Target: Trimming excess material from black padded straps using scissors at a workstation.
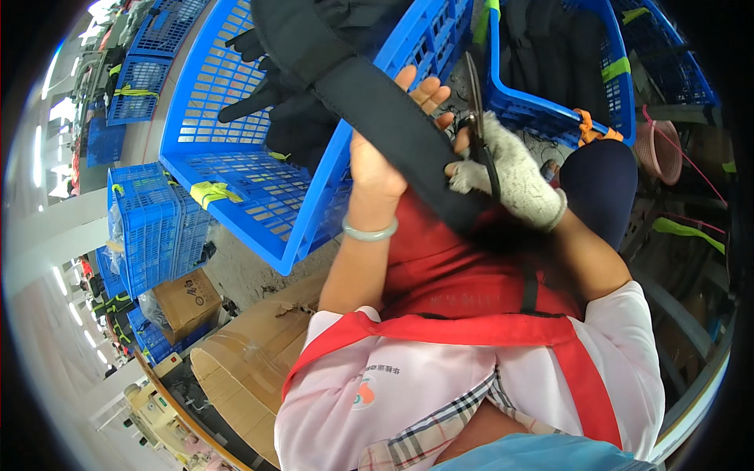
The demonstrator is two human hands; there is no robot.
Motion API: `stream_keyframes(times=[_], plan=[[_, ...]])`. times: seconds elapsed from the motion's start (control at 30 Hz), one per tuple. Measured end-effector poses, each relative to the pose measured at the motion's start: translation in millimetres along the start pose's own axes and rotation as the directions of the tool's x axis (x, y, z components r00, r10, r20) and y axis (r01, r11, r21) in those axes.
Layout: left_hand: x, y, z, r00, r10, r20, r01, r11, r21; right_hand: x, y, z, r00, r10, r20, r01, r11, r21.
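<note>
A long black fabric strap [369, 102] with stitched edges runs from the blue crate down to my lap. It lies across the palm of my bare left hand [377, 161], whose fingers curl up past its far edge and hold it. My right hand [510, 169], in a pale knitted glove with bare fingertips, is closed round dark scissors [476, 94], blades pointing up and away. Its fingers are beside the strap's right edge; whether they touch it I cannot tell. The strap's near end is blurred over my red apron [440, 271].
A tilted blue crate [259, 169] with more black pieces stands at my left front. Another blue crate [534, 111] holding black pieces is at the front right. Stacked blue crates [149, 228] and cardboard boxes [184, 302] are at left; a pink basket [667, 153] is at right.
</note>
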State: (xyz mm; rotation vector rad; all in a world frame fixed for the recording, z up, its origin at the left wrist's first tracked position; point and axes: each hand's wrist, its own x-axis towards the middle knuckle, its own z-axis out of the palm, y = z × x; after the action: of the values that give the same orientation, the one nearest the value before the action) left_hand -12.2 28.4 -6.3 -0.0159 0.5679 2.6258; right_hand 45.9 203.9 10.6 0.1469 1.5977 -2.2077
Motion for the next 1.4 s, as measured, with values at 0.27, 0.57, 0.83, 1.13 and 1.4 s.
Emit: stream_keyframes(times=[0.27,0.57,0.83,1.13,1.4], plan=[[-45.0,-22.8,-22.9,0.998,0.010,-0.070,-0.008,0.999,0.033,-7.2,36.9,-11.4,0.920,-0.373,-0.118,0.255,0.802,-0.540],[-64.5,-17.0,-32.2,0.999,0.013,-0.043,0.001,0.953,0.302,-11.1,26.8,9.7,0.993,-0.045,-0.108,0.038,0.997,-0.060],[-62.9,-17.0,-35.8,1.000,0.031,0.000,-0.029,0.941,0.337,-9.5,36.4,-0.8,0.996,-0.059,-0.062,0.058,0.998,-0.021],[-55.4,-13.5,-30.9,0.988,0.127,-0.085,-0.088,0.927,0.365,-29.9,27.9,-13.3,0.972,-0.230,-0.056,0.136,0.738,-0.661],[-59.3,-11.2,-37.6,0.994,0.096,-0.060,-0.063,0.913,0.403,-33.6,4.0,-14.9,0.982,-0.190,0.019,0.143,0.666,-0.732]])
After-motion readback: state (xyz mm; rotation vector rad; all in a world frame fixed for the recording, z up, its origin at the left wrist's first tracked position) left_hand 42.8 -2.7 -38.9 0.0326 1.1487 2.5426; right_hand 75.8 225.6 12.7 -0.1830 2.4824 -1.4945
